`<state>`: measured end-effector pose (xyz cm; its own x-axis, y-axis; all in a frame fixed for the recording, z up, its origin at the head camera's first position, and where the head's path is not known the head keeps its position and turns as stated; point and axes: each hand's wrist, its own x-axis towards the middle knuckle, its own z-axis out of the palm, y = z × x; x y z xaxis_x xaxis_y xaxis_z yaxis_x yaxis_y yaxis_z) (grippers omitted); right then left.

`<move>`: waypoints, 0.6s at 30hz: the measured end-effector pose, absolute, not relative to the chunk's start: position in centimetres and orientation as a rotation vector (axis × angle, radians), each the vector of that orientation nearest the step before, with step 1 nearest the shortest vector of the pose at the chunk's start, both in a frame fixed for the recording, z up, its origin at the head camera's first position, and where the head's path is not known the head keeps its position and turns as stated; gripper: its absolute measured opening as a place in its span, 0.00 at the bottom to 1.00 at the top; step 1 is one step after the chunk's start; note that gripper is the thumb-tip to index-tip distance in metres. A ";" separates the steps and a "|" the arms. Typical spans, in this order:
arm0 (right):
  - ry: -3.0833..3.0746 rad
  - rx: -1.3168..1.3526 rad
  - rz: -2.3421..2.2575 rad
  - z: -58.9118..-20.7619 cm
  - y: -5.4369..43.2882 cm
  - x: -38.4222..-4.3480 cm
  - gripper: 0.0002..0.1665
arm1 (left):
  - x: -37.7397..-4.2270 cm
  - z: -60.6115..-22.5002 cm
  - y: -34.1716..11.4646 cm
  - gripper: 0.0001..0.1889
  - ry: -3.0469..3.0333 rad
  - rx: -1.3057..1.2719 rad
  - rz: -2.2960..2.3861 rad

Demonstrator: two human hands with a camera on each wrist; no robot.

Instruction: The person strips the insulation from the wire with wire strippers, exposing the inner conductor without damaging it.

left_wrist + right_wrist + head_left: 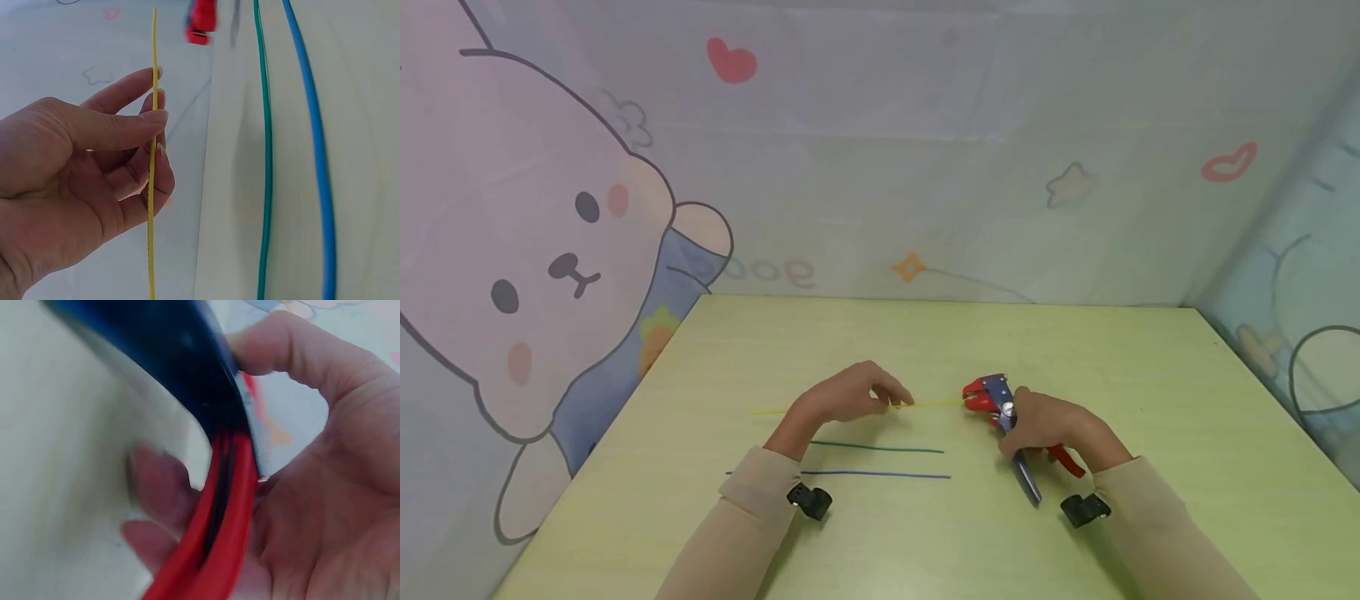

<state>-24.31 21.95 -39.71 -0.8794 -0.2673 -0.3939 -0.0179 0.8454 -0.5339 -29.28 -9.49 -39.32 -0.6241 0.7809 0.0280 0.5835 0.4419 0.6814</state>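
Note:
Between thumb and fingers, my left hand (848,393) pinches a thin yellow wire (932,404), held lengthwise from left to right above the table. My right hand (1045,423) grips a wire stripper (998,390) with a red nose and one blue-grey and one red handle. In the head view the wire's right end comes up to the red nose; in the left wrist view the wire's tip (155,19) appears apart from the red nose (201,25), which is blurred. The right wrist view shows fingers around the red handle (234,506) and the dark blue body (175,350).
A green wire (880,448) and a blue wire (880,474) lie on the pale yellow-green table (865,550), nearer my body than the yellow one. Behind the table hangs a printed cloth (880,167); another cloth side stands at the right. Each wrist carries a small black camera.

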 end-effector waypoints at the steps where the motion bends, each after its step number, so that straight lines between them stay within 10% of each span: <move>1: 2.544 -0.202 -0.782 -39.6 22.1 -24.4 0.35 | -29.3 -39.3 -9.5 0.17 2.413 1.173 0.967; 18: 1.867 -0.382 -1.726 -39.7 24.2 -26.9 0.34 | -28.6 -37.6 -9.8 0.18 2.563 1.006 1.128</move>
